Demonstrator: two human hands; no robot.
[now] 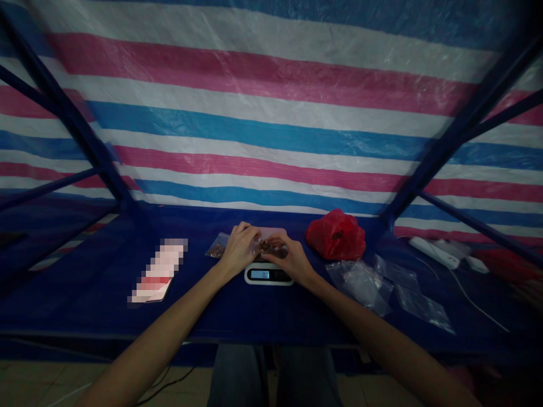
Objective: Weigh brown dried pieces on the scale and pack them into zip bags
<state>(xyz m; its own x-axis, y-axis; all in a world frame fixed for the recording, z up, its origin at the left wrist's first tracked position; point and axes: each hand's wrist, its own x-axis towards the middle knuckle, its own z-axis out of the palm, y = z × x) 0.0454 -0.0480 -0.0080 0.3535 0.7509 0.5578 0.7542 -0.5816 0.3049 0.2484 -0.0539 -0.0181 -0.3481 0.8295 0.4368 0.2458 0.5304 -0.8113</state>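
A small digital scale (268,275) with a lit display sits on the blue tabletop in front of me. Just above its platform, my left hand (241,249) pinches the edge of a clear plastic bag (255,246). My right hand (293,259) is closed around small brown pieces (265,245) at the bag's mouth; whether they are inside the bag is hard to make out. Beside my left hand lies another clear bag (216,247) with brown bits in it. A pinkish flat surface (271,231) shows behind my fingers.
Right of my hands stand a crumpled red plastic bag (336,236) and several flat clear bags (360,285). Farther right lies a white power strip (433,252) with cables. A blurred-out phone (159,276) is at left. Blue metal bars (441,141) and a striped sheet (263,130) enclose the table.
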